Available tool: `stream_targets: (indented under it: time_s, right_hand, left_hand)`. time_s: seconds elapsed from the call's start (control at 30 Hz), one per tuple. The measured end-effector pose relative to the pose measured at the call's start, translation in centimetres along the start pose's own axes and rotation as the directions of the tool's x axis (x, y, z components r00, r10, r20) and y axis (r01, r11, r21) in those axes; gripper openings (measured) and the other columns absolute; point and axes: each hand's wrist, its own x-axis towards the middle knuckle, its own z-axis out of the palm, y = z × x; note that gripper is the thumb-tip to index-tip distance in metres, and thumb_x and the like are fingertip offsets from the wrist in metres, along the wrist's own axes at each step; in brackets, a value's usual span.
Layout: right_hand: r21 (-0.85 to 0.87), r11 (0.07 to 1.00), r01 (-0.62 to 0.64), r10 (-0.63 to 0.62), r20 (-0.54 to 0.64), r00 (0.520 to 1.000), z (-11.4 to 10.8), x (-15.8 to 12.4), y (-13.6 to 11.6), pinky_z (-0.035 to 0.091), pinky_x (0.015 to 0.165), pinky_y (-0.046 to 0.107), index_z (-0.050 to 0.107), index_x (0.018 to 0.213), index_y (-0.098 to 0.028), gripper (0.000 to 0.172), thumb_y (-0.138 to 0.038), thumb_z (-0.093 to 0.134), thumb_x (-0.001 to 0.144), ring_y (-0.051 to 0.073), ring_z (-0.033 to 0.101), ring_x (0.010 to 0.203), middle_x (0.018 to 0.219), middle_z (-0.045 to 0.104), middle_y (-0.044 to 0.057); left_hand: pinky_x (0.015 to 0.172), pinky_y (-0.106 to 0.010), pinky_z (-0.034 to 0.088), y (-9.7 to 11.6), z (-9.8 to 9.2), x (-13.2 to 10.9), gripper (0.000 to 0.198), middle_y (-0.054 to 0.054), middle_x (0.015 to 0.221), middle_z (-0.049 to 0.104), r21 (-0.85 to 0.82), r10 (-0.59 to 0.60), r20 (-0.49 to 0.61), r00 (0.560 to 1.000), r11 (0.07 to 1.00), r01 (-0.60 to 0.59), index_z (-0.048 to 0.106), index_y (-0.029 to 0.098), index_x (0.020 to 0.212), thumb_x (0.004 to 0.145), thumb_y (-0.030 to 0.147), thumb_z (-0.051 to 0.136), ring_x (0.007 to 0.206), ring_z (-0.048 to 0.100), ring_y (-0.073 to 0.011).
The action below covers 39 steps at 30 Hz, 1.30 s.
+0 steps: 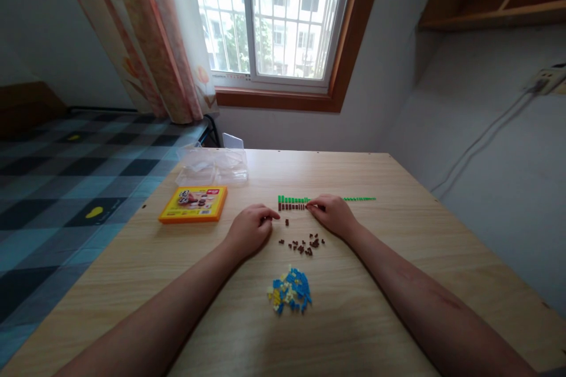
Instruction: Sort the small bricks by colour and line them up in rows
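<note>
My left hand (250, 228) rests on the wooden table (398, 235), its fingers curled, with the fingertips beside the left end of a short row of brown bricks (292, 207). At that row's right end my right hand (333, 214) pinches its fingertips together on the last brown brick. A long row of green bricks (327, 199) lies just behind it. Loose brown bricks (305, 244) are scattered between my wrists. A small pile of blue, yellow and white bricks (290, 291) lies nearer to me.
An orange-and-yellow box (193, 204) lies flat left of my hands, with a clear plastic bag (213, 166) behind it. A checked bed (66, 188) adjoins the table's left edge. Window and curtain stand behind, a wall with a cable to the right.
</note>
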Motion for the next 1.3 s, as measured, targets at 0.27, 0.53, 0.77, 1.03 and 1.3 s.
stream_targets:
  time_s: [0.27, 0.53, 0.77, 1.03, 1.3]
  right_hand:
    - [0.038, 0.999, 0.0, 0.001, -0.022, 1.0, -0.1, -0.2, -0.3, 0.043, 0.066, 0.028, 0.08, 0.093, -0.021, 0.015, -0.021, 0.065, 0.089, 0.016, 0.061, 0.068, 0.077, 0.071, 0.004]
    - [0.164, 0.972, 0.166, -0.185, 0.109, 0.977, -0.6, -1.1, -3.0, 0.044, 0.069, 0.027, 0.077, 0.111, -0.022, 0.026, -0.03, 0.055, 0.098, 0.015, 0.06, 0.072, 0.087, 0.069, 0.005]
    - [0.108, 0.963, 0.248, -0.263, 0.171, 0.949, -0.6, -1.1, -3.4, 0.045, 0.077, 0.029, 0.072, 0.123, -0.026, 0.034, -0.034, 0.045, 0.103, 0.018, 0.063, 0.086, 0.096, 0.069, 0.006]
    - [0.099, 0.967, 0.233, -0.249, 0.207, 0.946, -0.7, -1.1, -3.6, 0.046, 0.079, 0.028, 0.073, 0.121, -0.027, 0.037, -0.032, 0.04, 0.106, 0.017, 0.065, 0.087, 0.098, 0.07, 0.005]
    - [-0.007, 0.992, 0.122, -0.121, 0.128, 0.984, -1.8, -1.4, -1.7, 0.044, 0.07, 0.026, 0.078, 0.091, -0.022, 0.016, -0.021, 0.062, 0.091, 0.016, 0.062, 0.075, 0.086, 0.07, 0.004]
  left_hand:
    - [0.087, -0.035, 0.05, -0.4, 0.7, -0.2, 0.032, -0.004, 0.093, 0.072, 0.088, 0.061, 0.045, 0.997, 0.994, -0.064, 0.082, 0.027, 0.092, 0.084, 0.011, 0.055, 0.091, 0.063, -0.0205]
    - [0.086, -0.035, 0.049, -0.1, 0.6, -0.2, 0.038, -0.005, 0.091, 0.069, 0.096, 0.092, 0.043, 0.995, 0.991, -0.095, 0.081, 0.029, 0.101, 0.085, 0.008, 0.054, 0.09, 0.061, -0.0205]
    - [0.087, -0.038, 0.048, -0.2, 0.9, -0.1, 0.043, -0.007, 0.094, 0.065, 0.227, 0.155, 0.097, 0.983, 0.958, -0.173, 0.077, 0.035, 0.115, 0.089, 0.011, 0.052, 0.091, 0.058, -0.0223]
    - [0.086, -0.035, 0.049, -0.3, 0.8, -0.3, 0.042, -0.006, 0.092, 0.066, 0.089, 0.14, 0.053, 0.989, 0.986, -0.144, 0.08, 0.031, 0.106, 0.087, 0.009, 0.05, 0.09, 0.059, -0.0195]
    - [0.086, -0.036, 0.049, -0.3, 0.7, -0.4, 0.04, -0.006, 0.094, 0.066, 0.087, 0.186, 0.074, 0.98, 0.977, -0.192, 0.081, 0.031, 0.104, 0.089, 0.008, 0.051, 0.09, 0.059, -0.0196]
